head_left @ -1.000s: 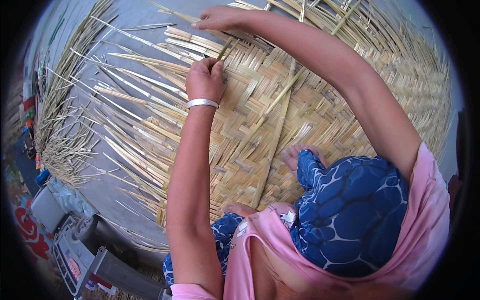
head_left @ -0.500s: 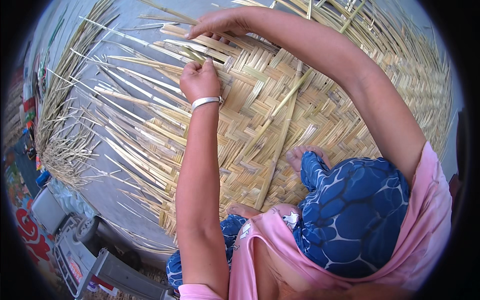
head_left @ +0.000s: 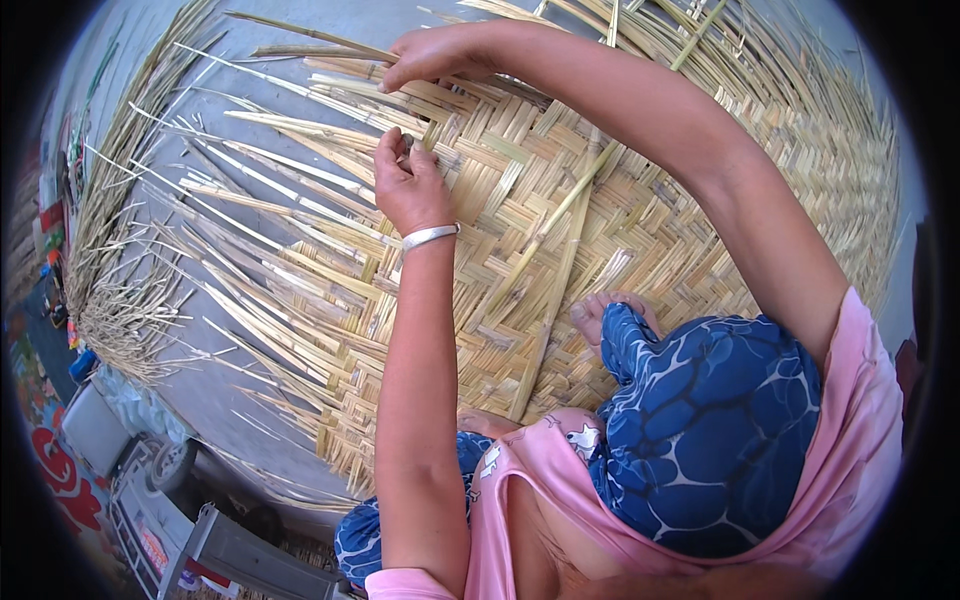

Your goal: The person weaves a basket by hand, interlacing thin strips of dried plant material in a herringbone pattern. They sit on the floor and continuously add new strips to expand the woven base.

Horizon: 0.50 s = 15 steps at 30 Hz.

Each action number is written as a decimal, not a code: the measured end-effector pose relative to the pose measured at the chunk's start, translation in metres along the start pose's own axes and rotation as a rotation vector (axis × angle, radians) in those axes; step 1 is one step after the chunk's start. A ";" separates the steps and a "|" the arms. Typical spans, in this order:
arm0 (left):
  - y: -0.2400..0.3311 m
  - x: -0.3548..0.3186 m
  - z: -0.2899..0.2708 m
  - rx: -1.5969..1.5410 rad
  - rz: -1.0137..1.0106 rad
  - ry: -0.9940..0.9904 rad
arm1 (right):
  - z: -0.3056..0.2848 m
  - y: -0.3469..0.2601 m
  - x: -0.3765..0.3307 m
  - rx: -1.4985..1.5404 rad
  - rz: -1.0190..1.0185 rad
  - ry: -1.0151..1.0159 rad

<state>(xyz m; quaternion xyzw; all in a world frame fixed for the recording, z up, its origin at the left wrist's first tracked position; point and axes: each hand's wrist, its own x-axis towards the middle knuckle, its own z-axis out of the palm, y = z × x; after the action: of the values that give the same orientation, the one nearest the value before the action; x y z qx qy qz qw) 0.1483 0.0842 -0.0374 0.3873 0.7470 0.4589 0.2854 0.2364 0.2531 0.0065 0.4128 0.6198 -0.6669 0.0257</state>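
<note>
A large woven mat of split reed strips [head_left: 520,245] lies on the floor beneath me, its loose strip ends fanning out to the left. At the mat's far left edge my right hand [head_left: 435,58] is closed round reed strips [head_left: 310,38], whose ends stick out to the left past the fingers. Nearer to me, my left hand [head_left: 412,190] hovers over or rests on the weave, fingers curled toward the thumb. Something small and dark shows between them, too small to name. A greenish strip end stands just beyond that thumb. A metal bangle [head_left: 430,236] circles the left wrist.
A bundle of loose reeds [head_left: 120,200] lies on the grey floor at the left. A grey wheeled toy vehicle [head_left: 170,470] stands at the lower left. Two long strips [head_left: 560,270] cross the mat. My bare foot [head_left: 590,315] rests on the weave.
My left hand has drawn back toward me and slightly right, its pinch loosened. The strips in my right hand have swung, with their free ends now reaching farther left.
</note>
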 end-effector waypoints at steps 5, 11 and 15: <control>0.027 -0.025 0.010 0.748 0.319 -0.119 | 0.002 0.012 0.014 -0.323 -0.021 0.064; 0.034 -0.026 0.008 0.979 0.312 -0.301 | 0.014 0.001 -0.006 -0.536 -0.097 0.169; 0.039 -0.052 -0.001 0.956 0.382 -0.326 | -0.003 0.010 -0.052 -0.496 -0.405 0.698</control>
<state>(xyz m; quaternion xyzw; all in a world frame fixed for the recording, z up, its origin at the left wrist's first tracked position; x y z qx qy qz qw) 0.1879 0.0505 0.0018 0.6689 0.7350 0.0456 0.1010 0.2772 0.2289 0.0291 0.4644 0.8000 -0.3119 -0.2169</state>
